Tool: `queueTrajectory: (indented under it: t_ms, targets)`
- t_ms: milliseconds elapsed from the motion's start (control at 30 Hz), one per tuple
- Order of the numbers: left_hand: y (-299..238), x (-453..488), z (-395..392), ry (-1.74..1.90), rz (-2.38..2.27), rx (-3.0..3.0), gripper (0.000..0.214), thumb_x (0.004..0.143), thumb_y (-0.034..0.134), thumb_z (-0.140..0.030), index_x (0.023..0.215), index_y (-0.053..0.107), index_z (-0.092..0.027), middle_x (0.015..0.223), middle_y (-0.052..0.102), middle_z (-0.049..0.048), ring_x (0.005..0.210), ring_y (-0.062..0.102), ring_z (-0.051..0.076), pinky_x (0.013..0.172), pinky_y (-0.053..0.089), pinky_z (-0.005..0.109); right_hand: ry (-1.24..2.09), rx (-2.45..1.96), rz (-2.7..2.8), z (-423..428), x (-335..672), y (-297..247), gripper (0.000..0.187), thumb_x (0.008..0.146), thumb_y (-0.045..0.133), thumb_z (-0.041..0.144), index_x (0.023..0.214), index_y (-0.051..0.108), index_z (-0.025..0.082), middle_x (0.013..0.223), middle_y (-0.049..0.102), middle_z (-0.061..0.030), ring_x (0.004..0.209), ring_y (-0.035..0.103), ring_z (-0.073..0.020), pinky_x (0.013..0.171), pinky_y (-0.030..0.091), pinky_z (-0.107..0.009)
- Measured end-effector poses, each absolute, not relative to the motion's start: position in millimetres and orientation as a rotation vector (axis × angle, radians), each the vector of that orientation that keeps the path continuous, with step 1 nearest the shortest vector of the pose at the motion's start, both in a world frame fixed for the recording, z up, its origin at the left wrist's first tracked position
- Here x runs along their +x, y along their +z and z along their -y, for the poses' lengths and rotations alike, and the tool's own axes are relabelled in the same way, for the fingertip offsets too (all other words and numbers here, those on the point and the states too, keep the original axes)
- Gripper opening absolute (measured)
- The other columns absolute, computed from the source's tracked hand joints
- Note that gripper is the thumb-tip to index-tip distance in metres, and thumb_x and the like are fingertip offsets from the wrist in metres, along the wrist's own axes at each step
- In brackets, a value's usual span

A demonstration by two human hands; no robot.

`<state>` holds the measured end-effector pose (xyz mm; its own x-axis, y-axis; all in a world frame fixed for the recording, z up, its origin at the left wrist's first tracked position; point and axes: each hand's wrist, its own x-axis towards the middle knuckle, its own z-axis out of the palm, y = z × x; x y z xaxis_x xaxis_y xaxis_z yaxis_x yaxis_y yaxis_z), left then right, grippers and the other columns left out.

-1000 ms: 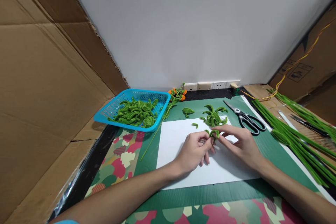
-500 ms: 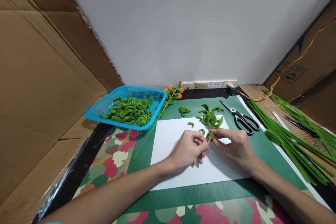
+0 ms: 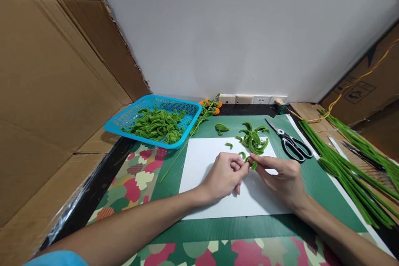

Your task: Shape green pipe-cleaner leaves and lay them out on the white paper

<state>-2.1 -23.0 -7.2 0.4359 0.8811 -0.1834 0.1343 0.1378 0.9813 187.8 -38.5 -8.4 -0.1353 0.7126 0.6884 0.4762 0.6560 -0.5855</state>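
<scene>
Over a white sheet [image 3: 212, 208], my left hand [image 3: 226, 174] and my right hand [image 3: 282, 176] meet with fingertips pinched. Between them is a short green pipe cleaner piece [image 3: 254, 165], its ends partly hidden by the fingers. Both hands are closed on it. Just beyond the fingertips lies a pile of green pipe cleaner leaves [image 3: 254, 139]. A small bent green piece [image 3: 229, 145] rests on the sheet to the left, and a leaf shape [image 3: 221, 128] sits above it on the green mat.
A blue basket [image 3: 187, 137] of green leaf pieces stands at the back left. Beside it lie orange flowers [image 3: 217, 110] on a green stem. Black-handled scissors [image 3: 293, 146] and long green pipe cleaners [image 3: 343, 174] are at the right. Cardboard [image 3: 56, 70] walls the left side.
The green piece between my fingertips has turned and now hangs downward under my right fingers. The camera view has shifted slightly; the other things lie as before.
</scene>
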Motion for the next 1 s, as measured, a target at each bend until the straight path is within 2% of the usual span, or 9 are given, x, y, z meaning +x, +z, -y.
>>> queueTrajectory:
  t_ms: [133, 267, 400, 500, 633, 733, 833, 1000]
  targets:
    - [-8.0, -2.3, 22.1, 0.684, -0.998, 1.350, 0.030, 0.095, 0.066, -0.039, 0.075, 0.059, -0.018, 0.045, 0.062, -0.0009, 0.032, 0.052, 0.010, 0.031, 0.030, 0.016, 0.180, -0.969, 1.807, 38.7, 187.3, -10.6, 0.026, 0.088, 0.066, 0.003, 0.099, 0.085, 0.017, 0.086, 0.085, -0.0059, 0.067, 0.082, -0.0207, 0.059, 0.067, -0.022]
    - [-9.7, -2.7, 22.1, 0.676, -0.975, 1.340, 0.028, 0.098, 0.061, -0.037, 0.077, 0.058, -0.018, 0.044, 0.061, -0.0017, 0.034, 0.055, 0.012, 0.032, 0.032, 0.016, 0.277, -0.948, 1.815, 39.1, 189.2, -10.7, 0.031, 0.088, 0.065, 0.003, 0.107, 0.084, 0.018, 0.092, 0.085, -0.0058, 0.069, 0.082, -0.0195, 0.057, 0.066, -0.020]
    - [-9.9, -3.5, 23.6, 0.670, -0.966, 1.345, 0.027, 0.098, 0.059, -0.034, 0.076, 0.059, -0.018, 0.044, 0.061, -0.0019, 0.034, 0.055, 0.011, 0.034, 0.034, 0.016, 0.149, -0.907, 1.873, 40.0, 188.4, -9.9, 0.029, 0.091, 0.065, 0.002, 0.105, 0.084, 0.019, 0.089, 0.085, -0.0056, 0.071, 0.082, -0.0195, 0.065, 0.068, -0.023]
    - [-8.4, -3.6, 23.7, 0.681, -0.945, 1.303, 0.029, 0.097, 0.061, -0.036, 0.074, 0.058, -0.018, 0.042, 0.059, -0.0020, 0.033, 0.055, 0.012, 0.034, 0.034, 0.016, 0.100, -0.886, 1.905, 39.3, 188.3, -9.2, 0.029, 0.092, 0.064, 0.002, 0.106, 0.084, 0.019, 0.088, 0.085, -0.0060, 0.071, 0.082, -0.0192, 0.063, 0.067, -0.022]
    - [-5.4, -3.1, 21.7, 0.742, -0.906, 1.233, 0.038, 0.095, 0.066, -0.050, 0.075, 0.058, -0.018, 0.044, 0.060, -0.0003, 0.031, 0.050, 0.012, 0.030, 0.031, 0.018, 0.370, -0.956, 1.798, 37.2, 191.7, -7.9, 0.029, 0.091, 0.069, 0.006, 0.111, 0.083, 0.021, 0.092, 0.085, -0.0040, 0.071, 0.082, -0.0177, 0.066, 0.068, -0.021]
    - [-3.2, -2.7, 20.7, 0.789, -0.906, 1.251, 0.039, 0.094, 0.068, -0.053, 0.080, 0.058, -0.018, 0.047, 0.060, -0.0014, 0.031, 0.046, 0.010, 0.030, 0.031, 0.018, 0.564, -1.003, 1.721, 36.7, 194.4, -5.5, 0.027, 0.090, 0.071, 0.010, 0.111, 0.083, 0.022, 0.092, 0.085, -0.0027, 0.072, 0.082, -0.0170, 0.070, 0.069, -0.022]
    - [-1.7, -2.3, 21.0, 0.812, -0.903, 1.280, 0.037, 0.094, 0.070, -0.051, 0.081, 0.057, -0.019, 0.045, 0.055, -0.0046, 0.035, 0.050, 0.010, 0.034, 0.035, 0.016, 0.573, -1.038, 1.682, 36.7, 195.4, -1.9, 0.020, 0.090, 0.073, 0.014, 0.105, 0.084, 0.022, 0.088, 0.085, -0.0019, 0.069, 0.081, -0.0161, 0.069, 0.069, -0.022]
    - [-1.4, -2.4, 22.4, 0.775, -0.895, 1.314, 0.038, 0.096, 0.067, -0.048, 0.075, 0.055, -0.019, 0.046, 0.054, -0.0044, 0.039, 0.052, 0.009, 0.039, 0.038, 0.015, 0.543, -1.045, 1.690, 36.6, 194.9, 3.2, 0.014, 0.087, 0.076, 0.015, 0.096, 0.084, 0.022, 0.082, 0.084, -0.0008, 0.063, 0.078, -0.0146, 0.064, 0.066, -0.020]
